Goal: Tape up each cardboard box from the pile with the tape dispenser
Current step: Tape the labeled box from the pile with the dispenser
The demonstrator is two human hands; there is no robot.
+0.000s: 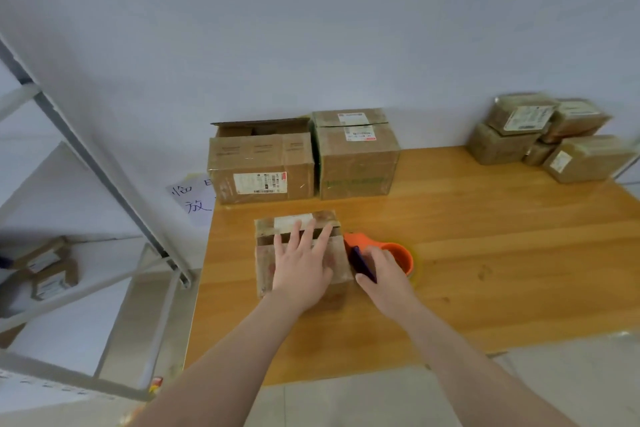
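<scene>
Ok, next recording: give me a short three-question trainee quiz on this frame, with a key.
1. True or false: the left hand lies flat on the small box.
2. What does the right hand grip? A scissors; B the orange tape dispenser; C a marker.
3. Fill in: the large box at the back left of the table has its top ____.
Key: 1 true; 2 B; 3 open.
</scene>
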